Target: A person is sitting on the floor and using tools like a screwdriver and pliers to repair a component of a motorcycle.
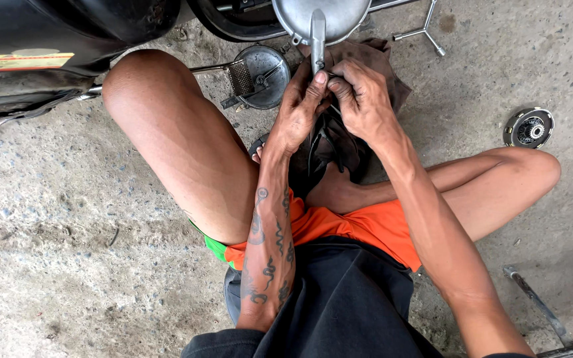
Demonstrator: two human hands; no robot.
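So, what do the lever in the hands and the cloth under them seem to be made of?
The lever looks like cast metal, perhaps aluminium: dull silver-grey with a soft sheen. The cloth seems to be woven fabric, brown and matte: it lies in soft folds.

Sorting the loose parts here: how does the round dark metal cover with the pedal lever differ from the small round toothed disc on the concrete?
The round dark metal cover lies beside the left hand; the small toothed disc lies apart, beyond the right knee. The cover looks larger and has a ribbed lever attached; the disc has none. The cover's face is plain; the disc shows a geared centre and pale rim. Both are round and rest on the concrete floor.
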